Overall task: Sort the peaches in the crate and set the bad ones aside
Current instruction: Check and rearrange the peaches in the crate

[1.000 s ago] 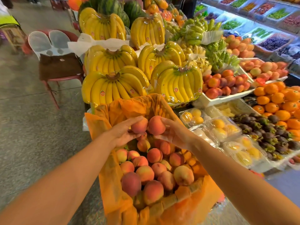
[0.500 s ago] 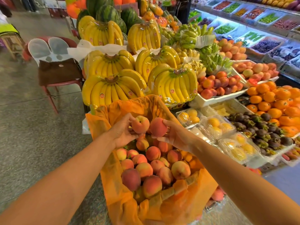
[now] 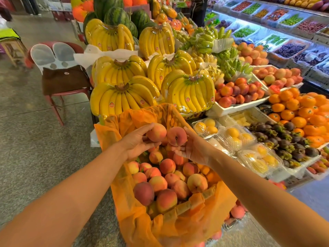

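Observation:
A crate (image 3: 201, 196) lined with orange plastic (image 3: 135, 207) holds several peaches (image 3: 167, 177) heaped in it. Above its far end my left hand (image 3: 135, 143) grips a pink-yellow peach (image 3: 156, 132) in its fingertips. My right hand (image 3: 194, 148) holds a redder peach (image 3: 176, 136), stem pit turned toward me. The two held peaches touch side by side. A dark red peach (image 3: 143, 193) lies at the crate's near left.
Banana bunches (image 3: 188, 93) are stacked right behind the crate. Clear boxes of yellow fruit (image 3: 233, 136), mangosteens (image 3: 284, 138) and oranges (image 3: 299, 111) fill the right. A few peaches (image 3: 237, 212) lie beside the crate low right. A red chair (image 3: 60, 81) stands on the floor at left.
Both hands have turned their peaches a little and hold them slightly higher and closer; the right peach's stem pit now faces me. The view has tilted slightly down.

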Motion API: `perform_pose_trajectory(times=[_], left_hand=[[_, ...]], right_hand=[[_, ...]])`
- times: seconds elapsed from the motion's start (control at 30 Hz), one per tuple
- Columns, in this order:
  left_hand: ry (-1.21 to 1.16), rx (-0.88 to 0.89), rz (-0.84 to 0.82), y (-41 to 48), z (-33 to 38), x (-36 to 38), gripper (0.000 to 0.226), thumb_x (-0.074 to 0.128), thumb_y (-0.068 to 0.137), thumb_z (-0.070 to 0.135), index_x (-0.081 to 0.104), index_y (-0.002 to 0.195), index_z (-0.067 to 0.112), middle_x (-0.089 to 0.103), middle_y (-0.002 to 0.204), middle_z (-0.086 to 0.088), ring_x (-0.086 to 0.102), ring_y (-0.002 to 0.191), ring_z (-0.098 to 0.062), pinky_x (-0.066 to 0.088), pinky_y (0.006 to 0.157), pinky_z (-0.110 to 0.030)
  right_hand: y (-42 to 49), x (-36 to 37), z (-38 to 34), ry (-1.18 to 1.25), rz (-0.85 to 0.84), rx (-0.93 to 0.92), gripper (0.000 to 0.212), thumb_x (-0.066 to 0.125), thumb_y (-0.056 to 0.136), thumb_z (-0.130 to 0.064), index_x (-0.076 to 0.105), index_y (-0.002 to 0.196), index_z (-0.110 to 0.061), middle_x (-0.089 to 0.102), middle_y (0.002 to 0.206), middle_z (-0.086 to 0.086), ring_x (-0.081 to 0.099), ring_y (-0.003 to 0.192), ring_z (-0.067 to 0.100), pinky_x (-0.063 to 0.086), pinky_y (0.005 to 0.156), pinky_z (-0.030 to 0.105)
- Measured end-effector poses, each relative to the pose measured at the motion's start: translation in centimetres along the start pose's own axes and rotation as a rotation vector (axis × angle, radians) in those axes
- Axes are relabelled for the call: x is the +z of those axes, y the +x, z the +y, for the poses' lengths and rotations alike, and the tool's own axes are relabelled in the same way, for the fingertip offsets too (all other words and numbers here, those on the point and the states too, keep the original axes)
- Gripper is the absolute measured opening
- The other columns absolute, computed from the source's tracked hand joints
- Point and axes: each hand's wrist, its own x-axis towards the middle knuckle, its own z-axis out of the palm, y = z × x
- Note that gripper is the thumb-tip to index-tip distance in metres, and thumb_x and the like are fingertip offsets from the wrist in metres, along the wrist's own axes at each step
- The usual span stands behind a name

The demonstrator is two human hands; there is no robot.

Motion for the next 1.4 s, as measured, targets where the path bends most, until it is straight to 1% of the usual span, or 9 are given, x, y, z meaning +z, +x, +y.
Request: perform_pose_trajectory(times=[0.13, 0.23, 0.37, 0.57, 0.73, 0.87, 1.07, 1.27, 1.4], left_hand=[[-0.069, -0.025, 0.018, 0.2, 0.0, -0.2, 0.046, 0.057, 0.093, 0.022, 0.045, 0.133, 0.004, 0.048, 0.13, -0.026, 0.056, 0.113, -0.039, 0.058, 0.078, -0.044], [-0.025, -0.008, 0.031, 0.0, 0.0, -0.1, 0.037, 0.063, 0.088, 0.023, 0.055, 0.12, 0.006, 0.054, 0.119, -0.023, 0.06, 0.104, -0.035, 0.055, 0.087, -0.044], [-0.004, 0.015, 0.032, -0.5, 0.0, -0.2, 0.028, 0.065, 0.085, 0.015, 0.059, 0.111, 0.007, 0.054, 0.118, -0.02, 0.06, 0.098, -0.03, 0.055, 0.087, -0.043], [0.049, -0.041, -0.075, -1.4, 0.5, -0.5, 0.052, 0.064, 0.066, 0.02, 0.056, 0.115, 0.006, 0.056, 0.112, -0.022, 0.071, 0.079, -0.031, 0.058, 0.073, -0.037], [0.048, -0.065, -0.112, -1.6, 0.4, -0.9, 0.073, 0.07, 0.049, 0.025, 0.055, 0.118, 0.006, 0.057, 0.11, -0.023, 0.071, 0.081, -0.034, 0.057, 0.072, -0.036], [0.073, -0.036, -0.11, -1.7, 0.2, -0.8, 0.077, 0.075, 0.051, 0.031, 0.056, 0.122, 0.008, 0.056, 0.116, -0.021, 0.068, 0.083, -0.031, 0.055, 0.066, -0.031], [0.203, 0.063, -0.051, -1.7, 0.3, -1.0, 0.063, 0.079, 0.046, 0.038, 0.064, 0.104, 0.017, 0.063, 0.107, -0.012, 0.061, 0.092, -0.025, 0.052, 0.077, -0.035], [0.86, 0.062, 0.029, -2.0, 0.0, -2.4, 0.06, 0.076, 0.055, 0.038, 0.063, 0.109, 0.015, 0.063, 0.109, -0.01, 0.061, 0.094, -0.02, 0.052, 0.065, -0.027], [0.966, 0.072, 0.028, -1.9, -1.0, -3.5, 0.05, 0.082, 0.07, 0.03, 0.061, 0.113, 0.017, 0.061, 0.114, -0.009, 0.061, 0.105, -0.022, 0.052, 0.083, -0.035]], right_hand=[[0.1, 0.3, -0.2, 0.002, -0.005, -0.023, 0.052, 0.043, 0.095, -0.048, 0.056, 0.123, -0.006, 0.068, 0.104, 0.019, 0.07, 0.08, 0.025, 0.059, 0.072, 0.028], [-0.2, 0.7, -0.2, -0.065, -0.04, -0.092, 0.044, 0.062, 0.083, -0.039, 0.06, 0.118, -0.014, 0.065, 0.112, 0.017, 0.069, 0.087, 0.027, 0.059, 0.071, 0.029], [-0.6, 0.6, -0.5, -0.134, -0.117, -0.111, 0.073, 0.091, 0.053, -0.039, 0.062, 0.117, -0.017, 0.07, 0.107, 0.013, 0.07, 0.09, 0.028, 0.059, 0.071, 0.028], [-1.2, -0.1, -0.7, -0.192, -0.147, -0.105, 0.087, 0.09, 0.055, -0.044, 0.053, 0.128, -0.016, 0.068, 0.114, 0.016, 0.069, 0.098, 0.028, 0.058, 0.077, 0.029], [-1.5, -0.2, -0.9, -0.177, -0.196, -0.167, 0.071, 0.089, 0.063, -0.017, 0.056, 0.126, -0.012, 0.063, 0.121, 0.016, 0.065, 0.106, 0.03, 0.054, 0.092, 0.035], [-1.8, 0.3, -0.9, -0.225, -0.148, -0.246, 0.049, 0.068, 0.073, 0.004, 0.059, 0.118, -0.015, 0.061, 0.121, 0.01, 0.065, 0.101, 0.025, 0.057, 0.08, 0.028], [-1.8, 0.6, -1.0, -0.244, -0.091, -0.215, 0.047, 0.067, 0.083, -0.014, 0.054, 0.128, -0.012, 0.065, 0.117, 0.015, 0.067, 0.098, 0.028, 0.058, 0.077, 0.028], [-1.9, -1.2, -0.9, -1.048, 0.06, -0.123, 0.043, 0.078, 0.079, -0.021, 0.059, 0.118, -0.024, 0.054, 0.121, 0.004, 0.06, 0.108, 0.022, 0.055, 0.085, 0.032], [-0.6, -2.0, 0.7, -1.522, -0.011, -0.064, 0.052, 0.084, 0.071, -0.031, 0.061, 0.117, -0.031, 0.054, 0.119, -0.002, 0.053, 0.111, 0.019, 0.049, 0.094, 0.038]])
